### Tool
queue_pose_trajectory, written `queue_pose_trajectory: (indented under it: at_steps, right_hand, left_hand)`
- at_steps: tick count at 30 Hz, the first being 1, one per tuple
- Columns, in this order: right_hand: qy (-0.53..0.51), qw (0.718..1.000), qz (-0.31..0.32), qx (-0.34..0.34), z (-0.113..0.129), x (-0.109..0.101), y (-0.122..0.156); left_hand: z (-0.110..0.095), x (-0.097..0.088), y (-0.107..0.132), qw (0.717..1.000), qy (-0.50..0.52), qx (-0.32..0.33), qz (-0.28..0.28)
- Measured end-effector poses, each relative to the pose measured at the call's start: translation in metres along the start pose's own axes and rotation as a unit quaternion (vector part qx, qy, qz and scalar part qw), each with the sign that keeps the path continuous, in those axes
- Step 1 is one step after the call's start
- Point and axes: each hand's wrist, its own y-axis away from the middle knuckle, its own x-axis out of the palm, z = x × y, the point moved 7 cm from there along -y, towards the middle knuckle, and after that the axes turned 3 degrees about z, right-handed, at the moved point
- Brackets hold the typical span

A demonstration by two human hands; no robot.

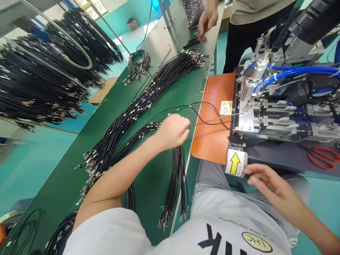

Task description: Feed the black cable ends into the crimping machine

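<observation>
Curling over black cables (175,173) on the green table (148,202), my left grip (173,131) hides whether it pinches any. My right grip (269,182) bends beside the yellow-arrow label (237,163); I cannot tell if it holds anything.

Head-worn view, looking forward and down, above workbench (148,198)

Curved bundle of thin black cables with small white tags (138,135), partly hidden, lying across the green surface (148,184), loose thin black cable strands (212,124) looping over the orange plate (209,145), white panel with yellow arrow (235,163) beside it.
</observation>
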Motion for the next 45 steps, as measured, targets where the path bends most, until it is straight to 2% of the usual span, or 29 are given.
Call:
queue_pose_trajectory:
  at_steps: [2,3,5,7,10,13,15,18,21,23,24,26,28,30,33,36,38,40,42,45]
  right_hand:
    - [0.0,0.999,0.008,-0.038,0.017,0.01,-0.005]
    - [-0.002,0.999,0.012,-0.053,0.023,0.014,-0.006]
    - [-0.004,0.997,0.023,-0.076,0.028,0.017,-0.008]
    - [-0.007,0.996,0.04,-0.078,0.025,0.018,-0.01]
    - [-0.031,0.996,0.087,-0.02,0.009,0.022,-0.014]
    - [-0.169,0.975,0.143,0.034,-0.001,0.039,-0.022]
    - [-0.294,0.946,0.136,0.034,-0.002,0.046,-0.029]
    - [-0.378,0.919,0.103,0.043,-0.005,0.048,-0.037]
    - [-0.37,0.924,0.069,0.071,-0.014,0.046,-0.038]
    - [-0.354,0.932,0.037,0.069,-0.019,0.041,-0.039]
    - [-0.335,0.94,0.023,0.055,-0.02,0.038,-0.041]
    - [-0.265,0.964,-0.007,0.007,-0.018,0.029,-0.042]
    - [-0.18,0.982,-0.043,-0.044,-0.016,0.018,-0.042]
    - [-0.118,0.987,-0.067,-0.08,-0.014,0.007,-0.04]
    - [-0.067,0.989,-0.057,-0.121,-0.012,-0.002,-0.037]
    - [-0.065,0.995,-0.01,-0.078,-0.02,-0.002,-0.04]
    - [-0.129,0.992,0.007,-0.011,-0.032,-0.002,-0.044]
    - [-0.217,0.975,0.008,0.038,-0.04,-0.002,-0.046]
    - [-0.282,0.958,0.016,0.056,-0.041,-0.001,-0.048]
    - [-0.328,0.942,0.047,0.057,-0.039,0.005,-0.052]
  left_hand:
    - [-0.042,0.03,-0.003,0.996,0.015,0.074,0.048]
    - [-0.056,0.041,-0.002,0.992,0.039,0.097,0.063]
    - [-0.07,0.051,0.008,0.984,0.095,0.13,0.073]
    - [-0.06,0.044,0.023,0.982,0.137,0.126,0.043]
    - [-0.033,0.029,0.046,0.979,0.166,0.118,-0.002]
    - [-0.025,0.033,0.059,0.973,0.186,0.137,0.012]
    - [-0.032,0.044,0.06,0.971,0.186,0.148,0.035]
    - [-0.048,0.059,0.05,0.975,0.167,0.139,0.055]
    - [-0.071,0.063,0.026,0.988,0.126,0.07,0.049]
    - [-0.094,0.061,0.008,0.988,0.152,0.012,0.022]
    - [-0.108,0.061,-0.002,0.979,0.204,-0.008,0.01]
    - [-0.137,0.066,-0.019,0.935,0.353,-0.017,0.007]
    - [-0.157,0.072,-0.032,0.896,0.443,-0.011,-0.003]
    - [-0.166,0.075,-0.04,0.893,0.45,0.01,-0.026]
    - [-0.169,0.077,-0.044,0.922,0.379,0.059,-0.05]
    - [-0.167,0.079,-0.041,0.936,0.336,0.084,-0.057]
    - [-0.163,0.081,-0.039,0.929,0.358,0.077,-0.055]
    - [-0.159,0.083,-0.038,0.915,0.397,0.058,-0.052]
    - [-0.155,0.083,-0.038,0.902,0.427,0.043,-0.051]
    - [-0.152,0.081,-0.038,0.894,0.445,0.034,-0.048]
